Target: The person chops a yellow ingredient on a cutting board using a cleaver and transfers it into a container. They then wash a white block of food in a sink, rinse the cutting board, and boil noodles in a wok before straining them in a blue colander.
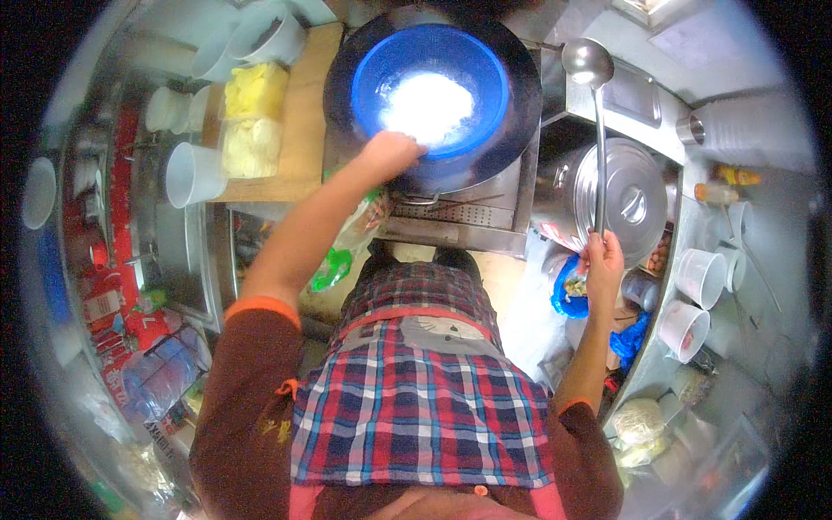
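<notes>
A blue plastic basin or colander (374, 84) sits within a large dark wok (523, 97); glare hides much of what it holds, which looks bright white. At its near rim is my left hand (393, 157), fingers closed on the edge. My right hand (603, 260) grips the lower end of the long handle of a metal ladle (588, 62), whose bowl points away from me, above the counter to the right of the wok. Below the ladle's handle stands a large steel pot with a lid (640, 201).
Left of the wok, a wooden board (305, 143) bears clear tubs of yellow food (257, 91) and a white plastic container (195, 175). Several white tubs (701, 278) line the right-hand counter. A blue-lined bin or bucket (560, 296) stands low beside the steel pot.
</notes>
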A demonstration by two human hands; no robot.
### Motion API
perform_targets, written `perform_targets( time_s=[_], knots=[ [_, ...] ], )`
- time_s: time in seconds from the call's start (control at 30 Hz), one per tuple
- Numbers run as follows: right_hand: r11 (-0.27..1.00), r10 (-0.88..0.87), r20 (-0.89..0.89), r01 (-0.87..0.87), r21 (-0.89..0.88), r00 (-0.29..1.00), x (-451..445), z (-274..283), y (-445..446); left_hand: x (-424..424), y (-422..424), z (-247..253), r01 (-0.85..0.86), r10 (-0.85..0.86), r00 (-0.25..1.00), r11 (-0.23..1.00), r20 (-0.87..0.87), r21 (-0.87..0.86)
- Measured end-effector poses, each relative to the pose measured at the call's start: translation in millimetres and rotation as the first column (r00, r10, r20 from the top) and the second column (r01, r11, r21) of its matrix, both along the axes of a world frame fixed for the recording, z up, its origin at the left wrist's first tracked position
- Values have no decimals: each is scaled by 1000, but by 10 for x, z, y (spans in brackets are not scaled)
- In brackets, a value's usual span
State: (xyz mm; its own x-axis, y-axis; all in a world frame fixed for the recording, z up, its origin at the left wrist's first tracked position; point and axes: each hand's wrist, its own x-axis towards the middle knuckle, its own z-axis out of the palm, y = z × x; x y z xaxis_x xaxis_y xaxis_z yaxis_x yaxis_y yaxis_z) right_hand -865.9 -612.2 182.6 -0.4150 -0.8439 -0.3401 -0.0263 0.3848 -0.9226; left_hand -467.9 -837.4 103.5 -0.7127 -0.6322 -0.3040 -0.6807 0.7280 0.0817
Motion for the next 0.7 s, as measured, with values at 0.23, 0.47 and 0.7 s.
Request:
perform_targets(
  time_s=[0.23, 0.47, 0.7],
  knots=[
    [970, 205, -62, -195, 143, 977, 649, 760, 314, -44, -6, -18, -41, 41, 999, 999, -10, -13],
    [861, 417, -846, -441, 252, 331, 1370, 233, -368, -145, 192, -65, -10, 6, 978, 1000, -207, -19],
    [802, 591, -717, -364, 474, 369, 1702, 417, -445, 87, 183, -284, -166, 137, 945, 983, -296, -76]
  ],
)
